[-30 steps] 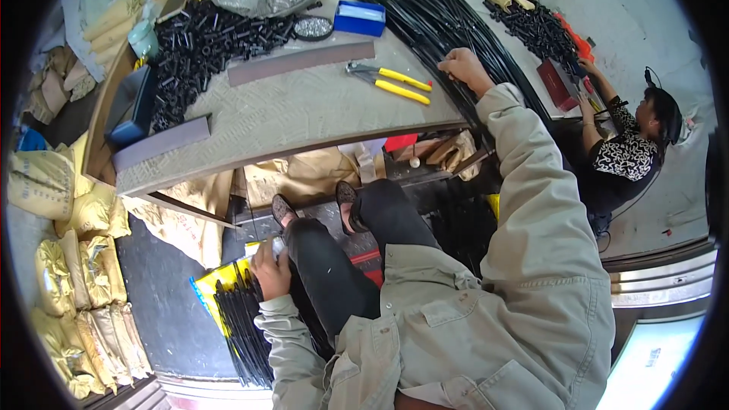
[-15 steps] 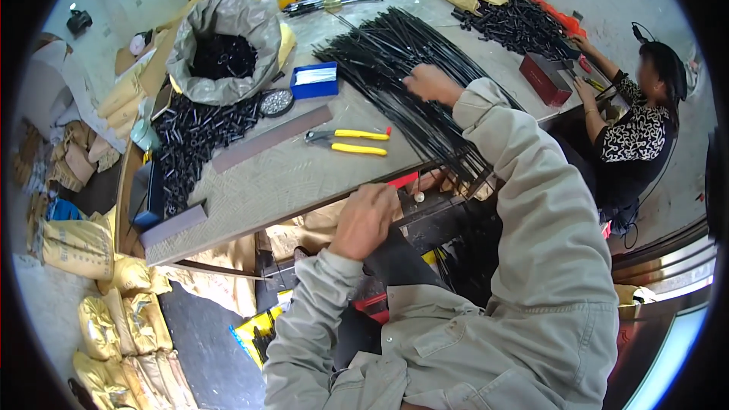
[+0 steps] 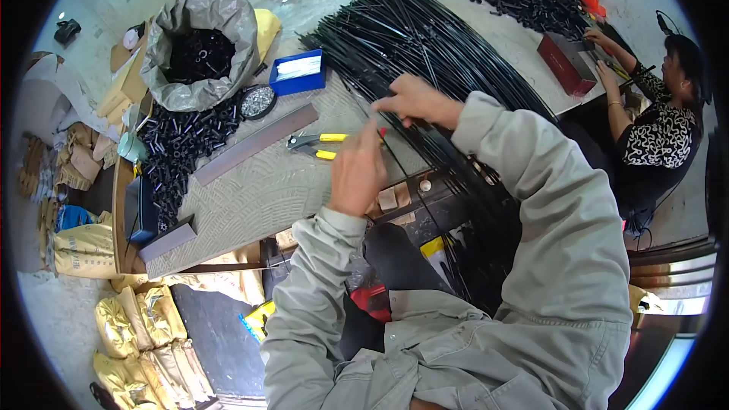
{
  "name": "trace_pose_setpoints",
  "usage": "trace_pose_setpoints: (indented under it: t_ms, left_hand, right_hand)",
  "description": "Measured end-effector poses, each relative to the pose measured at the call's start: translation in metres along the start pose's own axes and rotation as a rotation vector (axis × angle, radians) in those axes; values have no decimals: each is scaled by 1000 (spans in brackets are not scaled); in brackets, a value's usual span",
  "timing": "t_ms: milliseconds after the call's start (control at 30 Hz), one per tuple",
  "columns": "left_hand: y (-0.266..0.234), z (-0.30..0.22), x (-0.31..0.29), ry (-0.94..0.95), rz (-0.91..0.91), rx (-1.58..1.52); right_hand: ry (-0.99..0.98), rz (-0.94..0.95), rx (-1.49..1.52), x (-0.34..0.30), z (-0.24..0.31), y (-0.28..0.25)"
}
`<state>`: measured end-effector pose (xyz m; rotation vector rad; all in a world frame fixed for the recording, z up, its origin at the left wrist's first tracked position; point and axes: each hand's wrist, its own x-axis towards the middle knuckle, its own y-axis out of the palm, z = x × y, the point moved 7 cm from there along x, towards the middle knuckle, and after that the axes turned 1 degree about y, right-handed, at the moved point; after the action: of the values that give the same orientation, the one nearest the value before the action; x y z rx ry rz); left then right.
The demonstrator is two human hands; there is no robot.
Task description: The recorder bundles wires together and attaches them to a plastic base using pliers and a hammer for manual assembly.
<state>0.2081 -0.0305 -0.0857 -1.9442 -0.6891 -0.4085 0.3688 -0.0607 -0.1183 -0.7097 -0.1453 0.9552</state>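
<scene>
My right hand (image 3: 416,99) is closed in a pinch over the near left side of a large bundle of long thin black rods (image 3: 448,38). One thin black rod (image 3: 414,190) runs from the fingertips down past the table edge. My left hand (image 3: 358,171) is raised over the table edge, its fingertips almost meeting the right ones. Its fingers are drawn together; what they pinch is too small to make out. Yellow-handled pliers (image 3: 317,146) lie just left of my left hand, partly hidden by it.
To the left are a grey sack of black parts (image 3: 201,57), a pile of short black tubes (image 3: 182,148), a blue box (image 3: 298,72), a round dish (image 3: 257,102) and a flat metal bar (image 3: 258,144). A co-worker (image 3: 657,118) sits at right by a dark red box (image 3: 566,64).
My right hand has drawn back toward me and to the left from the bundle. My left hand has risen from below the table edge to meet it. The view has shifted slightly.
</scene>
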Motion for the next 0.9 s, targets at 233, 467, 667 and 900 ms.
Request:
trace_pose_setpoints:
  t_ms: [233, 467, 667, 900]
  left_hand:
    - [-3, 24, 18, -136, -13, -113]
    - [67, -6, 41, 125, 157, 83]
    - [103, 8, 46, 156, 277, 203]
    - [61, -26, 7, 287, 172, 75]
  right_hand:
    - [-79, -51, -210, 11, -3, 16]
    - [-61, 250, 358, -39, 24, -46]
    - [-121, 128, 102, -147, 79, -111]
    - [-628, -310, 551, -122, 150, -138]
